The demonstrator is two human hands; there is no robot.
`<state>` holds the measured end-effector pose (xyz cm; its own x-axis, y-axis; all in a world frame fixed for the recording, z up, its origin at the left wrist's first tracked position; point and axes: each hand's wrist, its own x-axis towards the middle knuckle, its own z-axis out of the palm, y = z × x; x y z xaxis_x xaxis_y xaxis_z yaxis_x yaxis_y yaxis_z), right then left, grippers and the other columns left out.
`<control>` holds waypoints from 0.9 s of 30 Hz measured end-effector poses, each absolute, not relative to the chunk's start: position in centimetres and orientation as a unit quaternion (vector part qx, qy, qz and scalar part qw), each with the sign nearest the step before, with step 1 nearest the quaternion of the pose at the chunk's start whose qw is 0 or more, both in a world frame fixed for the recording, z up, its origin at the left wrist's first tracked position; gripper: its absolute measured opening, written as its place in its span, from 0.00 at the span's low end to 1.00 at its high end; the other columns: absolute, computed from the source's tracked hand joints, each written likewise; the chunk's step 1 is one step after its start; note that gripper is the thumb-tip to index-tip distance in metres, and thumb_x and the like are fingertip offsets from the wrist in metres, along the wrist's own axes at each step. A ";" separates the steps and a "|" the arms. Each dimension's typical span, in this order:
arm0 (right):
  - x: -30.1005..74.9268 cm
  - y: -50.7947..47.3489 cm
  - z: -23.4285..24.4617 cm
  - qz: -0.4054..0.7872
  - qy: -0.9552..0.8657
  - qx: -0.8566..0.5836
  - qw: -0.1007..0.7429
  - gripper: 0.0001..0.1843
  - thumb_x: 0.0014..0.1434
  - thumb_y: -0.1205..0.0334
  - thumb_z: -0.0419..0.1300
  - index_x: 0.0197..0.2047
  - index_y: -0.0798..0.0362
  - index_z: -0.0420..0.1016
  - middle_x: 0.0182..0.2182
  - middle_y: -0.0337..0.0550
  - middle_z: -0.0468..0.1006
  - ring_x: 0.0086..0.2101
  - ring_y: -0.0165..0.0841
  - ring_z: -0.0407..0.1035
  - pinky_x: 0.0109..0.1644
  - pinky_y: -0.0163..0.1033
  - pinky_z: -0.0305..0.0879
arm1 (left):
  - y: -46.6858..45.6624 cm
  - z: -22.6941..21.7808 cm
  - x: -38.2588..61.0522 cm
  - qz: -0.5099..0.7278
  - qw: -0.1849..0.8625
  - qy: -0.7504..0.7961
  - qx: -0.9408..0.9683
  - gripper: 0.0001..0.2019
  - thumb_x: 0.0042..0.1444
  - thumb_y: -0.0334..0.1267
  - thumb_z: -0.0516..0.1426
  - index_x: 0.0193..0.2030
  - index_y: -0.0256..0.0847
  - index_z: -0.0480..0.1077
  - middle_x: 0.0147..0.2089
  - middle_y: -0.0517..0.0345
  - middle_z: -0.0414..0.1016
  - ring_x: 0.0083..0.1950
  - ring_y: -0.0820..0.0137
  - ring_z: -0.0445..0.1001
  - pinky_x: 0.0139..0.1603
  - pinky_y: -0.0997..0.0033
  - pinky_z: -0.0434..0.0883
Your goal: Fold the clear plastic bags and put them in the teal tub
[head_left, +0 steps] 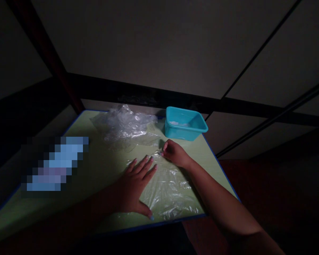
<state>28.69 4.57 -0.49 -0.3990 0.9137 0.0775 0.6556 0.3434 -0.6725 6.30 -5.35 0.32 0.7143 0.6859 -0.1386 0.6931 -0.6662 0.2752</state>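
Observation:
A clear plastic bag [172,191] lies flat on the pale green table [101,166] near its front edge. My left hand [134,187] rests open on the bag's left side, fingers spread and pressing it down. My right hand [175,153] is at the bag's far edge, its fingers pinched together on the plastic there.
A heap of crumpled clear plastic bags [123,127] lies at the back of the table. A turquoise plastic tub [184,124] stands at the back right corner. A blurred patch covers the table's left side. The surroundings are dark, with wall panels behind.

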 end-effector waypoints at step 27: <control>29.2 5.6 -0.7 0.324 -0.729 -0.510 0.323 0.12 0.52 0.52 0.56 0.27 0.53 0.70 0.23 0.40 0.73 0.25 0.31 0.64 0.32 0.36 0.59 | -5.5 -0.4 6.3 -0.008 0.147 0.378 0.914 0.58 0.43 0.71 0.55 0.73 0.36 0.41 0.75 0.39 0.30 0.74 0.46 0.30 0.69 0.40 0.32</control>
<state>29.19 5.59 -0.67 -0.2716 0.9521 0.1404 0.5341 0.2705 -0.8010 6.33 -5.51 -0.43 0.7133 0.6893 -0.1268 0.6942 -0.6701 0.2630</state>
